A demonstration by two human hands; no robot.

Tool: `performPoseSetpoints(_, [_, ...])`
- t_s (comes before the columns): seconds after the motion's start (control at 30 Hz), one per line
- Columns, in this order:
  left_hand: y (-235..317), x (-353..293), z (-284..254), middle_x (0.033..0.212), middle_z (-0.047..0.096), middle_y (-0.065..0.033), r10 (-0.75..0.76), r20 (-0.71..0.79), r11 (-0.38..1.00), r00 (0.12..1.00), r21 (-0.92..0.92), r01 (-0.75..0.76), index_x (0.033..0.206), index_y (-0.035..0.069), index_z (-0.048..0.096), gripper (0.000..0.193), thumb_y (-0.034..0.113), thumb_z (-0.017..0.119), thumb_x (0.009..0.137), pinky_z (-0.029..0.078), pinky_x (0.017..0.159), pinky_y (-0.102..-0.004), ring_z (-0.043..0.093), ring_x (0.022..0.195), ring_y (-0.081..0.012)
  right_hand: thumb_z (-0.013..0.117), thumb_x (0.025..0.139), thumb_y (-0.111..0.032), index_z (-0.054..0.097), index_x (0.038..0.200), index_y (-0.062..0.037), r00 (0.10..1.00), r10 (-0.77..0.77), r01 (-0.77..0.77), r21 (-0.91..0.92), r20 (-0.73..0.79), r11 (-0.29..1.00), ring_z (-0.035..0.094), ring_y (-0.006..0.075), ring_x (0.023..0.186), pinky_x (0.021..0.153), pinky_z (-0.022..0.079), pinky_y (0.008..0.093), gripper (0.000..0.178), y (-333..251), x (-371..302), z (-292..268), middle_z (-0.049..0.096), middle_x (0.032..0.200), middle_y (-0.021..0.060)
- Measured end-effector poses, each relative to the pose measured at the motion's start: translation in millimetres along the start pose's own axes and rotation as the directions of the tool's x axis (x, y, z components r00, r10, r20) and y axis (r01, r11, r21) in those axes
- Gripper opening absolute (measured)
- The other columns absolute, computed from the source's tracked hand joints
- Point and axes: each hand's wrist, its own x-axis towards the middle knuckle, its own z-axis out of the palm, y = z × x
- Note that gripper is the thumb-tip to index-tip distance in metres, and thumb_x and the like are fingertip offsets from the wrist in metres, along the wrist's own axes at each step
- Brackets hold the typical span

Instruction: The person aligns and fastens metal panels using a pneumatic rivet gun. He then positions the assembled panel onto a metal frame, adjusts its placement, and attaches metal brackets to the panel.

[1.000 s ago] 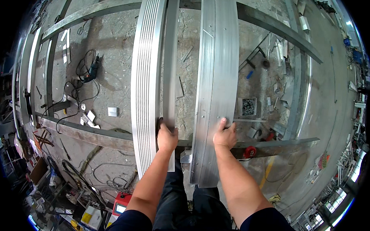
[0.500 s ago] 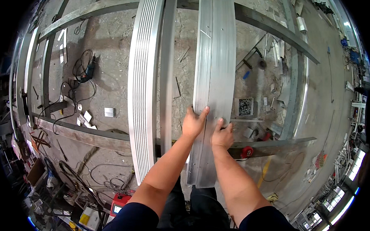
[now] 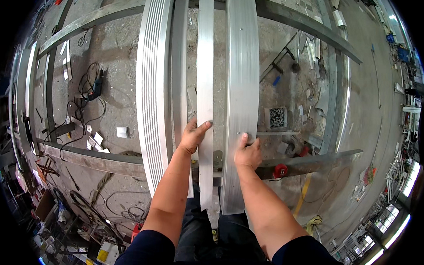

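My left hand [image 3: 192, 135] is wrapped round a narrow aluminium bar [image 3: 205, 76], its thumb on the upper face. To its right lies a wide aluminium profile [image 3: 242, 87], running the same way, with a gap between the two. My right hand [image 3: 248, 154] grips that wide profile by its right edge, thumb on top and fingers curled at the side. Left of the narrow bar are a ribbed aluminium profile [image 3: 154, 69] and a plain grey profile [image 3: 179, 70]. The near ends of the narrow bar and wide profile reach towards my legs.
Steel crossbeams, a far one [image 3: 309, 29] and a near one [image 3: 92, 159], run under the profiles. A red tape measure [image 3: 280, 171] sits on the near beam. On the floor are a corded drill [image 3: 97, 87], a box of screws [image 3: 276, 118], cables and metal offcuts.
The narrow bar has moved left in my left hand, away from the wide profile it lay against, and a gap has opened between them. My right hand stays on the wide profile.
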Motion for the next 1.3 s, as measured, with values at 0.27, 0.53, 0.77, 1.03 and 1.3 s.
performPoseSetpoints(0.27, [15, -13, 7, 0.119, 0.065, -0.0121, -0.113, -0.082, 0.993, 0.990, -0.032, 0.111, 0.128, -0.002, 0.056, 0.053, 0.025, 0.076, 0.087, 0.048, 0.092, -0.0322, 0.060, 0.107, -0.0207, 0.042, 0.095, -0.062, 0.049, 0.129, 0.0007, 1.000, -0.011, 0.012, 0.044, -0.016, 0.999, 0.064, 0.0414, 0.105, 0.087, 0.050, 0.0530, 0.072, 3, 5, 6, 0.063, 0.120, 0.0229])
performPoseSetpoints(0.53, [-3, -27, 65, 0.138, 0.051, -0.0325, 0.446, -0.215, 0.497, 0.869, 0.867, -0.041, 0.135, -0.008, 0.049, 0.083, 0.046, 0.079, 0.080, 0.041, 0.108, -0.0463, 0.049, 0.128, -0.0457, 0.043, 0.095, -0.061, 0.052, 0.120, 0.0001, 1.000, -0.016, 0.016, 0.027, 0.008, 1.000, 0.064, 0.0431, 0.101, 0.086, 0.049, 0.0537, 0.067, 0, 1, -2, 0.065, 0.112, 0.0223])
performPoseSetpoints(0.77, [-35, -23, 53, 0.112, 0.068, -0.0234, 0.219, -0.191, 0.855, 0.957, 0.510, -0.094, 0.136, 0.000, 0.048, 0.070, 0.042, 0.075, 0.087, 0.052, 0.086, -0.0372, 0.068, 0.098, -0.0317, 0.040, 0.095, -0.064, 0.052, 0.123, -0.0007, 1.000, -0.009, 0.010, 0.033, -0.029, 0.999, 0.063, 0.0453, 0.104, 0.088, 0.049, 0.0542, 0.071, -1, -1, 0, 0.064, 0.115, 0.0263])
performPoseSetpoints(1.03, [-48, -18, 50, 0.106, 0.069, -0.0193, 0.209, -0.222, 0.845, 0.952, 0.531, -0.062, 0.124, -0.002, 0.056, 0.055, 0.046, 0.059, 0.098, 0.050, 0.088, -0.0385, 0.065, 0.100, -0.0279, 0.041, 0.095, -0.062, 0.052, 0.120, -0.0010, 0.995, -0.028, 0.032, 0.043, -0.099, 0.999, 0.063, 0.0435, 0.104, 0.087, 0.049, 0.0537, 0.067, 3, 1, 7, 0.065, 0.115, 0.0231])
performPoseSetpoints(1.3, [-6, -43, 40, 0.129, 0.056, -0.0283, 0.578, -0.206, 0.557, 0.789, 0.806, -0.198, 0.142, -0.005, 0.042, 0.060, 0.033, 0.060, 0.098, 0.040, 0.107, -0.0422, 0.053, 0.122, -0.0425, 0.044, 0.094, -0.063, 0.053, 0.117, -0.0014, 0.999, -0.012, 0.015, 0.065, -0.045, 0.998, 0.063, 0.0433, 0.103, 0.087, 0.049, 0.0532, 0.067, 1, 0, 4, 0.065, 0.115, 0.0221])
